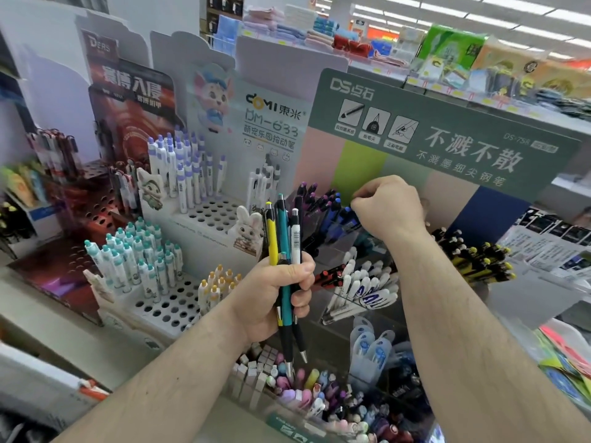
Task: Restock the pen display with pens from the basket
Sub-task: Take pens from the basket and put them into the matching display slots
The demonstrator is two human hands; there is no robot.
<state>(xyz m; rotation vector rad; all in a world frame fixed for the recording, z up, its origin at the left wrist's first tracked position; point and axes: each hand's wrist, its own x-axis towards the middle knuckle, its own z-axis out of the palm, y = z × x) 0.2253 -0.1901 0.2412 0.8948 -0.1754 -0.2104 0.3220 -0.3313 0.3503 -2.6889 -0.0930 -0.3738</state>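
Note:
My left hand [277,295] grips a bunch of pens [285,241] upright in front of the display: a yellow one, a teal one and a white one with a barcode, tips pointing down. My right hand [388,206] reaches into the upper tier of the clear acrylic pen display [339,314], fingers curled and pinching a blue pen [347,215] among blue and purple pens [319,199]. Below sit white pens with blue print [364,289] and red-and-black pens [329,276]. No basket is in view.
White perforated stands hold purple-capped pens [185,167], teal-capped pens [134,257] and yellow-capped pens [217,282] at left. A green sign board [447,132] rises behind the display. Black-and-yellow pens [473,260] lie at right. Mixed pens and erasers [319,391] fill bins near the front.

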